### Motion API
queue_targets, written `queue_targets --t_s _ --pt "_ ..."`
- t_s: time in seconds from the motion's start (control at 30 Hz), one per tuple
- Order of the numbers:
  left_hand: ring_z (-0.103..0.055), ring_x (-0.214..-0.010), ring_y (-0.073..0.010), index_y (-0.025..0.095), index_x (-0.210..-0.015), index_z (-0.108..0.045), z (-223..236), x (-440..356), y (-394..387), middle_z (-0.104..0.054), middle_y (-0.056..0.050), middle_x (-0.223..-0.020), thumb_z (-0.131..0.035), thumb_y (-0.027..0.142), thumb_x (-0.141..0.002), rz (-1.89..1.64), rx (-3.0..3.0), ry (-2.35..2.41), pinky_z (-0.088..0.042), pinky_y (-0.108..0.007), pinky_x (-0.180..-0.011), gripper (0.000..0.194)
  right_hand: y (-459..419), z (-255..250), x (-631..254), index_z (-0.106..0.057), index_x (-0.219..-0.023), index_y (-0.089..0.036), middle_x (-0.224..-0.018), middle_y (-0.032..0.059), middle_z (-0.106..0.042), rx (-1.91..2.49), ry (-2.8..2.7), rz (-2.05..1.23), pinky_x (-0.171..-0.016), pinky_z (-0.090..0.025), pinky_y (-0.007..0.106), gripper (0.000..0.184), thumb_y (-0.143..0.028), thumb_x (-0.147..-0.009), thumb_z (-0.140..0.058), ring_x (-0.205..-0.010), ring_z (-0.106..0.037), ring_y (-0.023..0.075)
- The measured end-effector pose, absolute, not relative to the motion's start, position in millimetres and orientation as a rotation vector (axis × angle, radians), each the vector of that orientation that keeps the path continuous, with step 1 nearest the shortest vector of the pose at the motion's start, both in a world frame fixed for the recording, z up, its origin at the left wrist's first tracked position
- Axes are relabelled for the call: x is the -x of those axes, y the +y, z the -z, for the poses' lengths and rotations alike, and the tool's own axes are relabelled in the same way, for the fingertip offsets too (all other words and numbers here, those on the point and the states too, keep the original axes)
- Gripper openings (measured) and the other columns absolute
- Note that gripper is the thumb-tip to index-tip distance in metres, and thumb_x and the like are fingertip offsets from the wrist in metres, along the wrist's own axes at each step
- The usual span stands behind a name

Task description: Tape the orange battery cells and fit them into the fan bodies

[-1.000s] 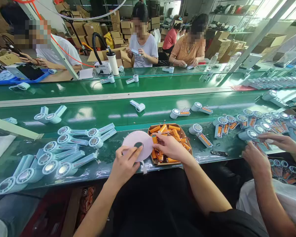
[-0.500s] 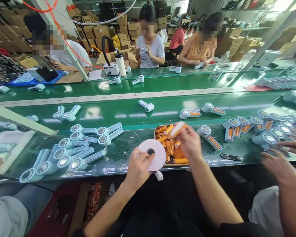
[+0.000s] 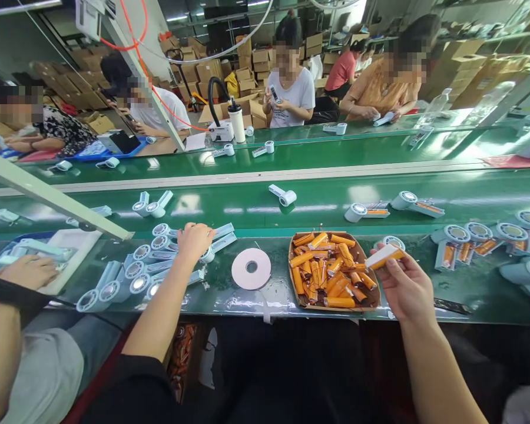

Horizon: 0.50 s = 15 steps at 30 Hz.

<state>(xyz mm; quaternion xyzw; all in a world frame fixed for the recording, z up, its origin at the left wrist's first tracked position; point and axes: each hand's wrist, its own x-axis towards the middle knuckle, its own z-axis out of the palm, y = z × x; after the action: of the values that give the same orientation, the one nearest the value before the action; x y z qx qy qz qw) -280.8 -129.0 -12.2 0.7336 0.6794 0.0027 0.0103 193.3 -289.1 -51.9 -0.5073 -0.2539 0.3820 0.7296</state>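
My left hand (image 3: 195,238) reaches out over a cluster of pale blue handheld fan housings (image 3: 145,268) at the near left of the green table and closes on one of them. My right hand (image 3: 405,287) is held up to the right of a brown tray (image 3: 298,297) full of orange battery cells. It pinches one orange cell (image 3: 384,256) with a white strip on its top. A pale pink tape roll (image 3: 251,268) lies flat on the table between my hands, touched by neither.
A green conveyor belt (image 3: 256,203) carries scattered fan housings. More housings with orange cells lie at the right (image 3: 463,238). A seated person's hand (image 3: 29,271) rests by a white tray at the left. Several people work across the belt, with cardboard boxes behind them.
My left hand let go of the tape roll and moved left onto the fan housings. My right hand lifted a cell from the tray and carried it right. The camera swung left.
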Motion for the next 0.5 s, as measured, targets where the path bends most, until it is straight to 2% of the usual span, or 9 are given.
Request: queue_targets --t_s 0.17,0.3,0.4,0.5 --pt "-0.070 -0.114 -0.0347 0.030 -0.117 -0.081 -6.0 282.0 -93.8 -0.077 -0.010 -0.122 -0.071 0.033 -0.082 0.417 -2.345 1.982 -0.058 -0.043 -0.094 0.036 -313.6 59.9 -217.6 -0.079 -0.105 -0.024 -0.117 0.0084 -0.082 1.141 -0.480 -0.772 -0.087 -0.069 0.038 0.046 -0.047 -0.069 -0.098 -0.108 -0.079 0.0267" --pt "-0.064 -0.124 -0.0356 0.029 -0.119 -0.079 -11.4 260.8 -70.7 -0.073 -0.010 -0.133 -0.064 0.019 -0.083 0.495 -2.502 1.812 -0.061 -0.042 -0.090 0.039 -320.1 57.8 -231.9 -0.077 -0.109 -0.024 -0.116 0.0086 -0.082 1.154 -0.457 -0.723 -0.087 -0.068 0.034 0.048 -0.045 -0.072 -0.097 -0.112 -0.079 0.0260" --pt "-0.051 -0.139 -0.0338 0.029 -0.121 -0.077 -8.4 222.4 -43.5 -0.065 -0.010 -0.144 -0.060 0.014 -0.087 0.392 -2.656 1.644 -0.059 -0.042 -0.098 0.041 -290.8 41.1 -228.0 -0.070 -0.125 -0.030 -0.111 0.0057 -0.083 1.105 -0.552 -0.722 -0.085 -0.068 0.035 0.059 -0.043 -0.075 -0.096 -0.106 -0.080 0.0249" --pt "-0.044 -0.145 -0.0307 0.030 -0.116 -0.078 5.4 174.4 -13.0 -0.063 -0.008 -0.146 -0.069 0.014 -0.083 0.285 -2.737 1.448 -0.052 -0.043 -0.113 0.038 -231.0 19.5 -206.1 -0.066 -0.129 -0.033 -0.114 0.0048 -0.083 1.026 -0.791 -0.838 -0.087 -0.067 0.039 0.059 -0.046 -0.078 -0.093 -0.100 -0.081 0.0237"
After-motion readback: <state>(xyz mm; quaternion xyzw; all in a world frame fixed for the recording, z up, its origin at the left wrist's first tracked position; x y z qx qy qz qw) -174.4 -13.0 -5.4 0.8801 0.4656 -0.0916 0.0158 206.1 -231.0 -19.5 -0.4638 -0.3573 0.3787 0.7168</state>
